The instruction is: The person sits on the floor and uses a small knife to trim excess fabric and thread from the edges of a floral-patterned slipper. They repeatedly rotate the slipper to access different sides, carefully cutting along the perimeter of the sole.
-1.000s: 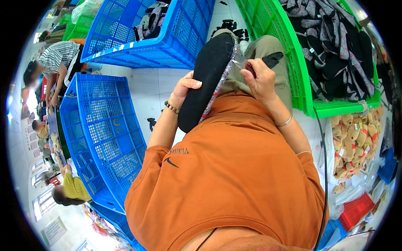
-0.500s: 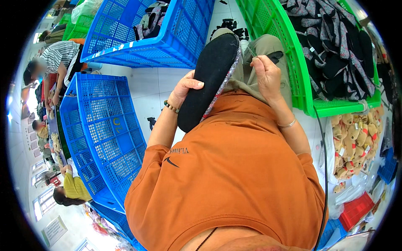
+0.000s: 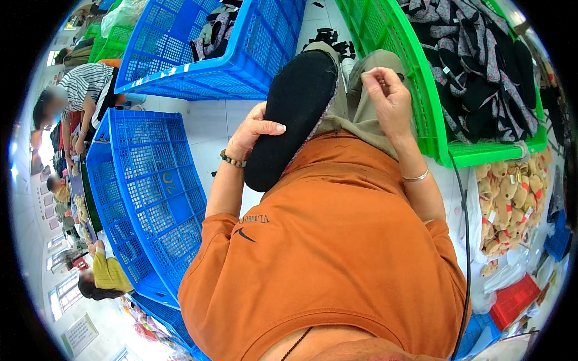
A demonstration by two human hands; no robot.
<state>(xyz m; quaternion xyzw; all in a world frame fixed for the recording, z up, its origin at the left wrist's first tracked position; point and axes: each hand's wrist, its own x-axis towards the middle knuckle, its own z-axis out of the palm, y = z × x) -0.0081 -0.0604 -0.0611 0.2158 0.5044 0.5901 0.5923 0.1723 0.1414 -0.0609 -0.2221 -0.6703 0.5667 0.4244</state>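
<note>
My left hand (image 3: pixel 251 133) is closed around the edge of a slipper (image 3: pixel 295 114), its thumb lying flat on the black sole. A strip of patterned grey-pink fabric shows along the slipper's right edge. The slipper is tilted, its wide end away from me and its narrow end near my orange shirt. To the right of the slipper and apart from it, my right hand (image 3: pixel 390 102) is raised above my knee, with fingers curled and thumb and fingertips pinched together. Whatever they hold, if anything, is too small to make out.
Blue crates (image 3: pixel 159 192) stand at my left, another blue crate (image 3: pixel 198 75) ahead. A green crate (image 3: pixel 421 90) on my right holds several black and patterned slippers (image 3: pixel 475 72). Below it lie brown plush items (image 3: pixel 509 198). A black cable (image 3: pixel 465 240) hangs at my right. People work at far left.
The slipper and my left hand have shifted slightly left and toward me, turning the sole more to view. My right hand has moved a little right, its fingers more curled.
</note>
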